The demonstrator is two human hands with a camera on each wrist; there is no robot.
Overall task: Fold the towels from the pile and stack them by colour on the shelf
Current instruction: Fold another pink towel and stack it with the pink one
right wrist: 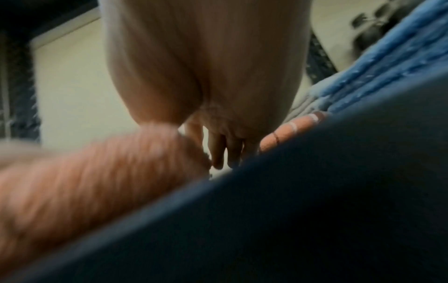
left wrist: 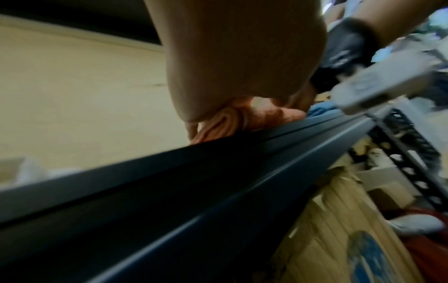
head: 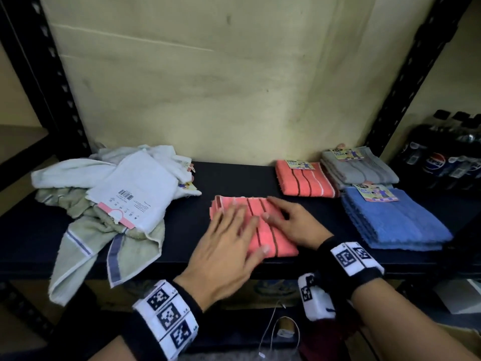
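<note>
A folded coral towel with dark stripes (head: 270, 235) lies flat at the middle front of the dark shelf (head: 234, 178). My left hand (head: 229, 238) presses on its left half with fingers spread and straight. My right hand (head: 291, 220) lies flat on its right edge. In the left wrist view the left hand (left wrist: 230, 76) rests on the coral towel (left wrist: 278, 116). In the right wrist view the right hand (right wrist: 218, 76) touches the shelf beside the blurred coral towel (right wrist: 97, 181). An unfolded pile of white and green towels (head: 109, 199) sits at the left.
At the back right lie a folded coral towel with a label (head: 304, 183), a grey stack (head: 359, 168) and a blue stack (head: 393, 220). Cola bottles (head: 440, 157) stand past the right upright. A cardboard box (left wrist: 327, 239) sits under the shelf.
</note>
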